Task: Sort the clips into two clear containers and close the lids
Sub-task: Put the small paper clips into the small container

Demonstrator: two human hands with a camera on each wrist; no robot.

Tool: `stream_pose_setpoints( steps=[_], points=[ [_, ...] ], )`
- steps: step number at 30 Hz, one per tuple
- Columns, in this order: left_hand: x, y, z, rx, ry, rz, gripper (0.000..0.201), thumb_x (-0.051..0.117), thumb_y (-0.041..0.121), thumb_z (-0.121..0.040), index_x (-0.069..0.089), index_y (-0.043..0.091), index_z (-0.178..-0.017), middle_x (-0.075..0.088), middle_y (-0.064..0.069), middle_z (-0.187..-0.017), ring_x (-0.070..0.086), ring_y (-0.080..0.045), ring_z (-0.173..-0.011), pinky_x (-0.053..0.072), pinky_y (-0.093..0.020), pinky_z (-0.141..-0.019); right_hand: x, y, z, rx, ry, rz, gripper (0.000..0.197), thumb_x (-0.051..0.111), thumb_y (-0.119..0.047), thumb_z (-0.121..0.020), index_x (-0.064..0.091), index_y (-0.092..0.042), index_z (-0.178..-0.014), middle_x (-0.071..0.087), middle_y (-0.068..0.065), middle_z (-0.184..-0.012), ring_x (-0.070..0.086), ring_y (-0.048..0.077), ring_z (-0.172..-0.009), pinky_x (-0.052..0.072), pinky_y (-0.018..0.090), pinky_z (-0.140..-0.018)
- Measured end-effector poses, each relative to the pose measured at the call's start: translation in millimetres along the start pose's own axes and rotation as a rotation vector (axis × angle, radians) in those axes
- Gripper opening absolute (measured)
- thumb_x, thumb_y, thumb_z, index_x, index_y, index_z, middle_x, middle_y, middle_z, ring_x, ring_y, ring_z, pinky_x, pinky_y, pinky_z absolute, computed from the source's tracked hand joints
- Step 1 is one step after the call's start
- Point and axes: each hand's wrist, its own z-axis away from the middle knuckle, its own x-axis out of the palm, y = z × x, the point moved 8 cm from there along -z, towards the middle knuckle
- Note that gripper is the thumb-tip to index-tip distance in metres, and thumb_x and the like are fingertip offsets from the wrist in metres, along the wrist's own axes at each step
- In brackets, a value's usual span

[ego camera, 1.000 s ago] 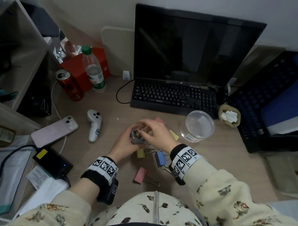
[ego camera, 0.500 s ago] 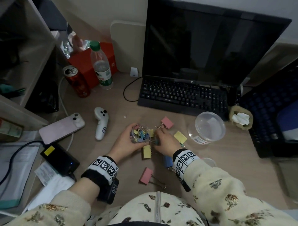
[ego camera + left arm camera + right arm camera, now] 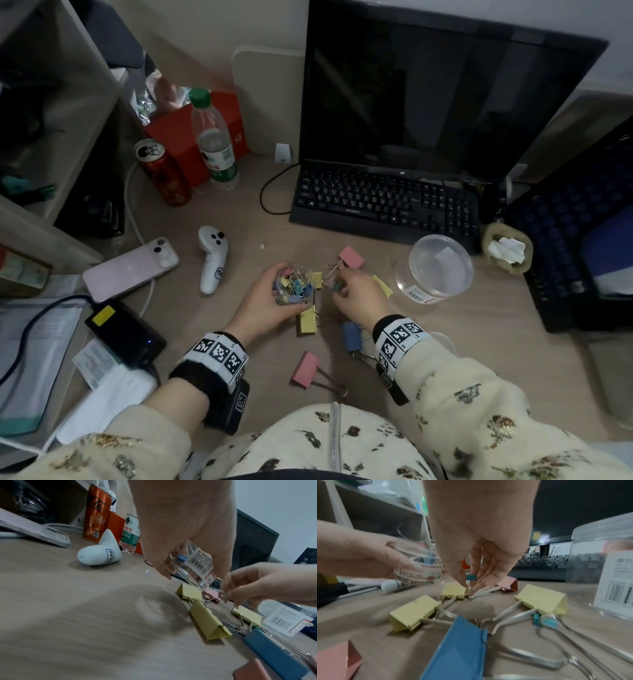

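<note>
My left hand (image 3: 270,301) grips a small clear container (image 3: 294,285) filled with several small coloured clips, tilted just above the desk. Just to its right, my right hand (image 3: 352,291) pinches a small teal clip (image 3: 471,577) between thumb and fingers. Large binder clips lie around the hands: yellow ones (image 3: 307,318) (image 3: 415,612) (image 3: 542,599), a blue one (image 3: 351,336) (image 3: 458,649), pink ones (image 3: 351,257) (image 3: 305,370). Another small teal clip (image 3: 545,620) lies on the desk. A larger clear container (image 3: 434,270) stands open at the right.
A black keyboard (image 3: 383,205) and monitor (image 3: 438,92) stand behind. To the left lie a white controller (image 3: 212,257), a pink phone (image 3: 130,269), a red can (image 3: 163,176), a water bottle (image 3: 214,140) and a black power bank (image 3: 125,330). A black crate (image 3: 582,240) fills the right.
My right hand drew back from over the small container and now holds a small teal clip beside it. The left hand keeps hold of the container, now tilted toward the right hand.
</note>
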Motion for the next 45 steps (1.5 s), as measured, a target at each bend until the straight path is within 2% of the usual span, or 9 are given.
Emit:
stream_pose_setpoints(
  steps=[4,7,10,16,20,27,31,35,45],
  points=[
    [5.7,2.9,-2.3,0.007,-0.009,0.010,0.087,0.093,0.029,-0.063,0.049,0.020,-0.137,0.060,0.009,-0.125,0.059,-0.001,-0.111,0.049,-0.017,-0.095,-31.5,-22.7,8.6,-0.132,0.174,-0.057,0.024,0.058,-0.033,-0.091,0.061,-0.017,-0.109,0.063,0.000,-0.104,0.062,0.018,-0.089,0.054,0.041,-0.075],
    [13.4,7.2,-4.6,0.006,-0.021,0.051,0.088,0.092,0.032,-0.058,0.051,0.019,-0.135,0.062,0.007,-0.123,0.062,-0.005,-0.111,0.053,-0.035,-0.100,-40.2,-45.5,19.2,-0.279,0.141,-0.053,0.030,0.059,-0.039,-0.091,0.062,-0.019,-0.113,0.064,-0.001,-0.107,0.060,0.017,-0.096,0.052,0.036,-0.079],
    [21.4,12.2,-6.7,0.007,-0.032,0.063,0.096,0.089,0.048,-0.051,0.050,0.022,-0.135,0.061,0.006,-0.125,0.062,-0.008,-0.112,0.053,-0.038,-0.099,-46.1,-54.0,26.9,-0.332,0.137,0.008,0.037,0.060,-0.043,-0.091,0.061,-0.020,-0.120,0.064,-0.001,-0.112,0.059,0.018,-0.102,0.051,0.036,-0.080],
    [24.2,15.4,-6.0,0.007,-0.028,0.012,0.092,0.093,0.037,-0.059,0.047,0.023,-0.138,0.058,0.008,-0.129,0.057,-0.009,-0.117,0.050,-0.035,-0.103,-53.0,-9.0,11.4,-0.125,0.158,0.002,0.038,0.052,-0.028,-0.095,0.049,-0.019,-0.132,0.054,0.001,-0.128,0.050,0.021,-0.118,0.044,0.037,-0.096],
    [21.6,17.4,-2.1,0.004,-0.018,0.025,0.089,0.093,0.035,-0.060,0.048,0.024,-0.136,0.058,0.009,-0.128,0.057,-0.006,-0.117,0.049,-0.033,-0.105,-44.2,26.0,-8.9,0.016,-0.013,0.131,0.069,0.060,-0.007,-0.083,0.034,-0.019,-0.145,0.040,0.005,-0.141,0.040,0.028,-0.127,0.038,0.038,-0.100],
    [12.5,3.8,0.1,-0.054,-0.010,0.000,0.105,0.087,0.061,-0.051,0.044,0.026,-0.140,0.055,0.010,-0.133,0.055,-0.008,-0.122,0.048,-0.038,-0.107,-24.4,31.6,-37.2,-0.006,-0.177,0.236,0.075,0.057,0.002,-0.077,0.036,-0.030,-0.141,0.028,0.001,-0.150,0.038,0.030,-0.130,0.042,0.048,-0.101],
    [12.5,-1.9,-0.4,-0.078,0.001,-0.007,0.099,0.090,0.054,-0.055,0.043,0.030,-0.140,0.055,0.012,-0.133,0.055,-0.007,-0.122,0.048,-0.039,-0.107,-15.4,27.1,-46.2,-0.059,-0.188,0.287,0.059,0.054,0.001,-0.077,0.048,-0.027,-0.129,0.038,0.003,-0.137,0.044,0.030,-0.120,0.045,0.045,-0.095],
    [12.8,-0.7,-1.6,-0.076,0.009,-0.021,0.095,0.091,0.040,-0.062,0.042,0.027,-0.142,0.054,0.010,-0.134,0.054,-0.007,-0.122,0.047,-0.037,-0.108,-14.8,31.2,-52.3,-0.032,-0.138,0.294,0.022,0.047,-0.017,-0.096,0.051,-0.016,-0.118,0.047,0.009,-0.121,0.050,0.031,-0.109,0.047,0.041,-0.083],
    [15.7,-7.4,-6.7,-0.092,-0.002,0.021,0.098,0.091,0.045,-0.058,0.042,0.029,-0.141,0.054,0.009,-0.135,0.055,-0.011,-0.124,0.049,-0.040,-0.106,-34.5,44.8,-51.7,0.136,-0.118,-0.019,0.049,0.069,-0.022,-0.078,0.048,-0.019,-0.123,0.058,0.010,-0.118,0.059,0.032,-0.104,0.053,0.045,-0.085]
  ],
)
